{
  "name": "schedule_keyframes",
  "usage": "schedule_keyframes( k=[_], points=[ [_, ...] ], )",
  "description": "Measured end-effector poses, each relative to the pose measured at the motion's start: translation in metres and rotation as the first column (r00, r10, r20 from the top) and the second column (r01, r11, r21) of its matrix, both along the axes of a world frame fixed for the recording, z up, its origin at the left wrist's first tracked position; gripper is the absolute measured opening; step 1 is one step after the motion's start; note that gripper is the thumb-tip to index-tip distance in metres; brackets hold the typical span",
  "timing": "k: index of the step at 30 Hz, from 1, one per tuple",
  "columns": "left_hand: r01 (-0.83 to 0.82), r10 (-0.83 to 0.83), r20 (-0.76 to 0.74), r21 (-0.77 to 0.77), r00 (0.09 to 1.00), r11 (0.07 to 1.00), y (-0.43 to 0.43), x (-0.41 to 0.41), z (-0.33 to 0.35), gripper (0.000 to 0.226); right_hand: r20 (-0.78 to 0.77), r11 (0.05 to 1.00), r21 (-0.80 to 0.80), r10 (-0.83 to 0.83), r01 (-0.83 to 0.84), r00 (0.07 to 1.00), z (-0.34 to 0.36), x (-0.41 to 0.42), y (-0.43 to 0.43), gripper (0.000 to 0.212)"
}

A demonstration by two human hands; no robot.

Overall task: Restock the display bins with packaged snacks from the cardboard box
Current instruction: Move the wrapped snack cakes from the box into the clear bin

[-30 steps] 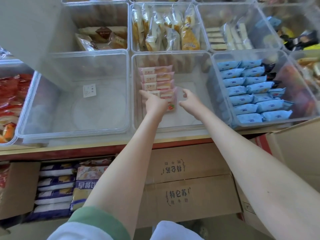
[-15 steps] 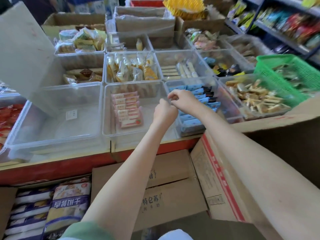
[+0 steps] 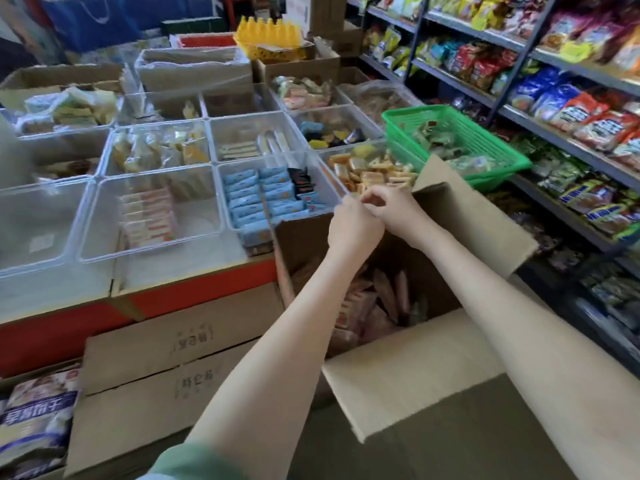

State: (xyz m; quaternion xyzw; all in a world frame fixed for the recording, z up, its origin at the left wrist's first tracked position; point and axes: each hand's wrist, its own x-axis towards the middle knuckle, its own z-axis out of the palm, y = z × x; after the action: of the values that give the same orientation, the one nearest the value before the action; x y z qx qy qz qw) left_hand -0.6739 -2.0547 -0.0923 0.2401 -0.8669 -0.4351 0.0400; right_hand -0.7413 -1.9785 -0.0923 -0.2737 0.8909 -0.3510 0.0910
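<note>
Both hands hover over the open cardboard box point(image 3: 415, 368): the right hand point(image 3: 389, 206) is loosely curled and empty, while the left hand point(image 3: 353, 223) shows only its back, so its grip cannot be told. A good pick would reach down to the pink snack packs point(image 3: 356, 303) at 6 o'clock and gather several flat and aligned. The display bin point(image 3: 202, 220) at 9 o'clock holds one row point(image 3: 147, 218) of roughly six; blur prevents a firmer count.

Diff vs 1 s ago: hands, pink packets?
Both hands withdrew from the clear plastic bin and swung right: left hand and right hand now meet above the open brown cardboard box, no packet visible in either. The left hand released the front of the row of pink packets, which stays put in the bin.
</note>
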Motion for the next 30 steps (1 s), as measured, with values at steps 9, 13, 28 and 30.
schedule_keyframes(
  k=[9,13,28,30],
  points=[
    [0.087,-0.1,0.343,0.053,0.934,0.995,0.04,-0.059,-0.11,0.037,0.256,0.957,0.268,-0.184,0.113,0.949,-0.103,-0.059,0.096,0.016],
    [0.158,-0.172,0.417,0.068,0.893,0.985,0.036,-0.091,-0.166,0.035,0.366,0.885,0.421,-0.365,0.197,0.856,-0.157,-0.092,0.111,0.023],
    [0.211,-0.145,0.652,-0.023,0.744,0.977,0.052,-0.157,-0.29,0.044,0.54,0.766,0.637,-0.525,0.089,0.658,-0.276,-0.133,0.1,0.034],
    [0.174,-0.123,0.65,-0.014,0.75,0.985,0.055,-0.159,-0.291,0.043,0.557,0.77,0.633,-0.529,0.085,0.64,-0.277,-0.135,0.102,0.035]
  ],
)
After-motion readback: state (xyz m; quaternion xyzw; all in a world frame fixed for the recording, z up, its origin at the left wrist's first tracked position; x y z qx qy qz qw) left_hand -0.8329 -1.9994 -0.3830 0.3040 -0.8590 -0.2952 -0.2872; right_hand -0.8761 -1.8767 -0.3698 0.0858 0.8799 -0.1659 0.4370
